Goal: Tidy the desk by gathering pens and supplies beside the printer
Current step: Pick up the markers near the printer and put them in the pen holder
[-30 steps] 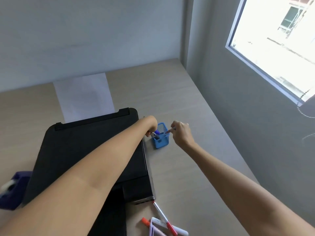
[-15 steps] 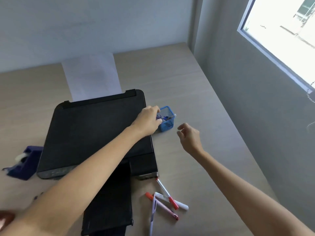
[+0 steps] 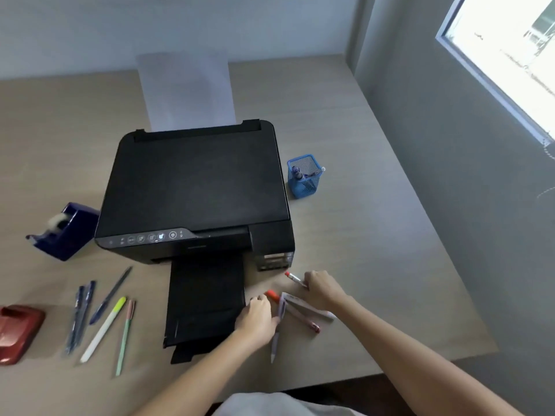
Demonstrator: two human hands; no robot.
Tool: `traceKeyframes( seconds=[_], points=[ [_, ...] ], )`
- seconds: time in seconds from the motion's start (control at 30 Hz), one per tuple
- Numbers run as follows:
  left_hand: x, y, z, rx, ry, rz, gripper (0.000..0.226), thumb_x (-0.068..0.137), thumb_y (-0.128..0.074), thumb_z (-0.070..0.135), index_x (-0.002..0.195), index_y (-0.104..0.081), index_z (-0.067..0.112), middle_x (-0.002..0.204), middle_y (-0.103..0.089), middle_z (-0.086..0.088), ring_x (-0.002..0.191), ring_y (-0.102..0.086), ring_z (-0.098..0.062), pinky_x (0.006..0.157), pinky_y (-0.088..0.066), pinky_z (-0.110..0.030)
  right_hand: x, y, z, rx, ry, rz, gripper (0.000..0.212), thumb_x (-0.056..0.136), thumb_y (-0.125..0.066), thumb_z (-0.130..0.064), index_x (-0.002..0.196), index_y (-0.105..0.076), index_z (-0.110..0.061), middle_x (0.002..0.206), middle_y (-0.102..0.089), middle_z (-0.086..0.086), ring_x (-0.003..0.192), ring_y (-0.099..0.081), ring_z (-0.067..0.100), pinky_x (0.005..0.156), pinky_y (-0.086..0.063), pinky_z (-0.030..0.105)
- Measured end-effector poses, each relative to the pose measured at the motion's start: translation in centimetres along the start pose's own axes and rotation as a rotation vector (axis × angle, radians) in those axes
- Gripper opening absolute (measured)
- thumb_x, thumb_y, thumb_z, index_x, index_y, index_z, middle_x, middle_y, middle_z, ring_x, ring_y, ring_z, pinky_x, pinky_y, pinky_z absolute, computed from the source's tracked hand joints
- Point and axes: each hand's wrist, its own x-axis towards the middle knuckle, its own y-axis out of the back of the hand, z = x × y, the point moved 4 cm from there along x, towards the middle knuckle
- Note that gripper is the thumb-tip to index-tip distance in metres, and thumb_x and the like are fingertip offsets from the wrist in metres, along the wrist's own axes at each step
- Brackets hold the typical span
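A black printer (image 3: pixel 195 187) stands mid-desk. To its right stands a blue mesh pen cup (image 3: pixel 304 178) holding a few small items. In front of the printer's right corner lies a loose pile: a red-capped white pen (image 3: pixel 292 277), an orange-capped marker (image 3: pixel 272 294), a white marker (image 3: pixel 310 309), a pale purple pen (image 3: pixel 275 340) and a pink pen (image 3: pixel 313 326). My left hand (image 3: pixel 257 318) rests on the pile's left side, fingers curled over the orange-capped marker. Over the red-capped pen's barrel, my right hand (image 3: pixel 323 288) is closed.
Left of the printer's output tray (image 3: pixel 207 301) lie several more pens (image 3: pixel 80 316), a yellow highlighter (image 3: pixel 103 333) and a green pen (image 3: pixel 124 340). A blue tape dispenser (image 3: pixel 64 232) and a red stapler (image 3: pixel 18 331) sit at far left. White paper (image 3: pixel 186 91) stands behind the printer.
Both hands have left the blue pen cup and come back toward me, down onto the pens in front of the printer. The view has pulled back and shows more of the desk.
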Motion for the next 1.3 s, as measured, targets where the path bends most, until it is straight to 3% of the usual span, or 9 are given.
traceKeyframes(
  seconds=[0.1, 0.27, 0.53, 0.67, 0.83, 0.93, 1.07, 1.23, 1.3],
  points=[
    [0.5, -0.7, 1.0, 0.077, 0.02, 0.012, 0.039, 0.095, -0.05, 0.031, 0.124, -0.056, 0.006, 0.121, -0.063, -0.011, 0.112, -0.063, -0.03, 0.088, -0.053, -0.036, -0.5, 0.2, 1.5, 0.109, -0.056, 0.055, 0.012, 0.088, -0.034, 0.0, 0.091, -0.039, -0.011, 0.092, -0.056, 0.023, 0.075, -0.05, 0.035, 0.058, -0.034, 0.034],
    [-0.2, -1.6, 2.1, 0.105, -0.124, 0.103, 0.034, 0.096, -0.04, 0.009, 0.129, -0.047, 0.004, 0.124, -0.06, -0.013, 0.114, -0.059, -0.029, 0.088, -0.052, -0.04, -3.3, -1.2, 2.1, 0.018, 0.088, 0.006, 0.027, 0.087, -0.056, -0.022, 0.108, -0.051, -0.006, 0.107, -0.06, 0.015, 0.091, -0.057, 0.034, 0.068, -0.037, 0.031],
    [0.3, -1.8, 3.9, 0.371, -0.555, 0.131, 0.044, 0.08, -0.047, -0.013, 0.12, -0.046, 0.007, 0.128, -0.042, -0.015, 0.12, -0.047, -0.032, 0.084, -0.046, -0.043, -4.2, -0.4, 6.3, -0.084, -0.098, 0.094, 0.009, 0.092, -0.037, -0.006, 0.096, -0.038, -0.014, 0.108, -0.057, 0.018, 0.103, -0.051, 0.035, 0.069, -0.035, 0.037],
    [1.8, -2.7, 4.0, 0.43, -0.669, 0.122, 0.019, 0.085, -0.056, 0.012, 0.104, -0.052, 0.012, 0.116, -0.051, -0.013, 0.104, -0.056, -0.031, 0.07, -0.055, -0.043, -3.8, 2.9, 8.9, 0.302, -0.241, 0.257, 0.011, 0.088, -0.045, -0.007, 0.089, -0.035, -0.012, 0.086, -0.054, 0.023, 0.078, -0.049, 0.035, 0.062, -0.031, 0.032],
    [2.9, -3.6, 4.0, 0.559, -0.819, 0.256, 0.014, 0.071, -0.047, 0.023, 0.066, -0.06, 0.025, 0.071, -0.064, 0.006, 0.063, -0.062, -0.012, 0.041, -0.045, -0.021, -2.2, 8.2, 9.1, 0.658, -0.262, 0.5, 0.023, 0.089, -0.052, -0.021, 0.068, -0.044, -0.014, 0.065, -0.05, 0.007, 0.064, -0.049, 0.026, 0.058, -0.032, 0.035],
    [1.8, -1.0, 6.3, 0.302, -0.812, 0.351, 0.017, 0.081, -0.043, 0.026, 0.079, -0.06, 0.025, 0.076, -0.061, 0.01, 0.078, -0.056, -0.006, 0.052, -0.05, -0.024, -0.6, 11.2, 7.9, 1.021, -0.202, 0.525, 0.024, 0.091, -0.049, -0.019, 0.068, -0.041, -0.017, 0.059, -0.042, 0.004, 0.052, -0.036, 0.018, 0.053, -0.03, 0.034],
    [-1.2, 7.7, 10.9, -0.423, -0.735, 0.433, 0.017, 0.094, -0.044, 0.039, 0.106, -0.05, 0.029, 0.085, -0.05, 0.004, 0.079, -0.042, -0.002, 0.08, -0.044, -0.018, 1.6, 16.7, 5.9, 1.279, -0.127, 0.625, 0.025, 0.09, -0.042, -0.013, 0.066, -0.046, -0.017, 0.067, -0.05, 0.004, 0.061, -0.041, 0.015, 0.058, -0.033, 0.028],
    [1.3, 21.5, 15.5, -1.001, -0.643, 0.376, 0.021, 0.102, -0.04, 0.024, 0.102, -0.054, 0.008, 0.086, -0.06, -0.001, 0.065, -0.05, -0.001, 0.06, -0.042, -0.008, 5.9, 22.2, 2.9, 1.395, -0.039, 0.594, 0.019, 0.093, -0.045, -0.021, 0.075, -0.05, -0.022, 0.077, -0.051, -0.002, 0.067, -0.043, 0.011, 0.059, -0.032, 0.026],
    [5.2, 25.5, 16.5, -1.179, -0.567, 0.374, 0.012, 0.102, -0.04, 0.017, 0.103, -0.049, 0.009, 0.089, -0.062, -0.001, 0.079, -0.057, -0.006, 0.069, -0.047, -0.01, 8.1, 23.8, 1.5, 1.465, 0.052, 0.543, 0.018, 0.098, -0.045, -0.02, 0.081, -0.051, -0.023, 0.08, -0.05, -0.003, 0.064, -0.041, 0.009, 0.056, -0.031, 0.024]
  ],
)
